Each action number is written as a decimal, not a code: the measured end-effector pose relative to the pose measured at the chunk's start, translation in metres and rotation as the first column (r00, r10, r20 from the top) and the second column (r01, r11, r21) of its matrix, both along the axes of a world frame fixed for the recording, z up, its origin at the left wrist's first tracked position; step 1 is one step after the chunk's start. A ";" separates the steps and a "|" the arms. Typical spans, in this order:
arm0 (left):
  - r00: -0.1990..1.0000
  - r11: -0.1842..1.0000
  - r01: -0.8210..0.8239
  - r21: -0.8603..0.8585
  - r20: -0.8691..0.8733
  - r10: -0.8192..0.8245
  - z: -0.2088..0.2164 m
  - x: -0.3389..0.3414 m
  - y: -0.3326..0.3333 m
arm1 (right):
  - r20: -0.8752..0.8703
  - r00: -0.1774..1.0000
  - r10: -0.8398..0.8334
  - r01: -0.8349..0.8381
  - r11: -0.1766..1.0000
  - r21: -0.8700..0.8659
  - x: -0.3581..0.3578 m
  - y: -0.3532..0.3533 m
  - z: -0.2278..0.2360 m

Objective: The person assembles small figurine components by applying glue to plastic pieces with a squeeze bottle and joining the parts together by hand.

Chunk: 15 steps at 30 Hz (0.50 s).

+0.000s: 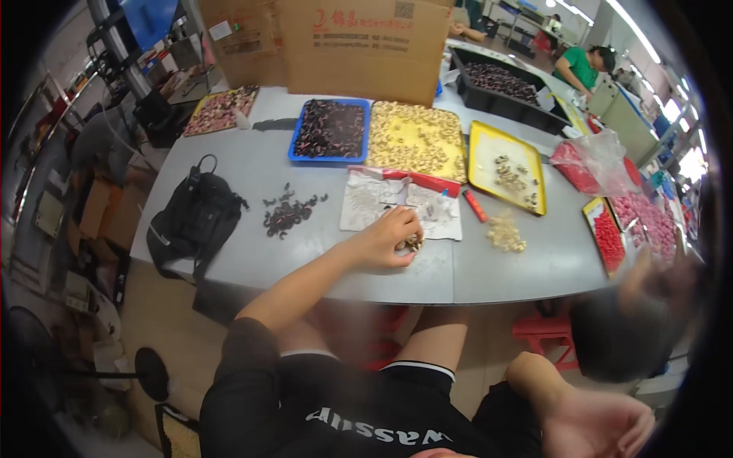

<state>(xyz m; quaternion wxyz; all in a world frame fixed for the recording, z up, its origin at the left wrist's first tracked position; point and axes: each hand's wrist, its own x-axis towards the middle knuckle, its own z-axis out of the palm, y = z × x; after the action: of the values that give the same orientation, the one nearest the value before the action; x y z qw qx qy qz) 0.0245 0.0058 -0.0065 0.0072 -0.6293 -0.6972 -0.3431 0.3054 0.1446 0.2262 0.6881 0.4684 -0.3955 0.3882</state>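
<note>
My left hand (388,235) is closed, fingers bent around a few small gold-and-dark curved pieces (413,244) at the front edge of a white, crumpled-looking sheet or pad (363,217). A red strip (431,182) lies along the pad's far edge. At the lower right, off the table, my right hand (599,421) is raised close and a little blurred. Its palm shows, its fingers are loosely bent, and I see nothing in it. Loose dark curved pieces (289,216) are heaped left of the pad. Pale gold pieces (505,233) are piled on its right, beside a red lighter-like stick (474,206).
Behind the pad stand a blue tray (292,145) of dark pieces, a yellow tray (405,137) of gold pieces and a yellow-rimmed tray (489,149). A black bag (197,221) lies left. Cardboard (359,57) rises behind. A blurred person (630,328) sits right; another (582,69) works beyond.
</note>
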 end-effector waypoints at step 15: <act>0.987 0.983 -0.084 0.165 0.150 0.059 0.010 0.006 0.000 | 0.058 0.945 -0.323 0.325 0.894 -0.310 0.012 0.012 -0.033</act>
<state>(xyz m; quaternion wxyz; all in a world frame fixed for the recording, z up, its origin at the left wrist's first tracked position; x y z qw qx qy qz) 0.0307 0.0061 0.0031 0.0227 -0.5744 -0.6861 -0.4459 0.3170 0.1569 0.1932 0.8080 0.2791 -0.4024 0.3275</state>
